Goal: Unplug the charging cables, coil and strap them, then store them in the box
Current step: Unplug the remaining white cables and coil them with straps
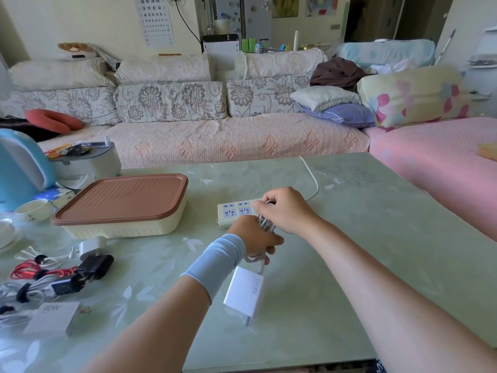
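Note:
My left hand (254,239) grips a coil of white charging cable (265,224) above the table, and a white charger brick (244,292) hangs below it with its prongs pointing down. My right hand (285,210) pinches the cable's loops at the top of the coil. Just behind both hands lies a white power strip (235,211) with its own cord running back across the table. The storage box (121,208), cream with a brown lid on it, stands to the left.
At the table's left edge lie several strapped cables with black and white chargers (91,261), a white 90W box (52,317), a cup (35,210) and a blue kettle (21,168). A sofa runs along the far side, a pink bed at the right.

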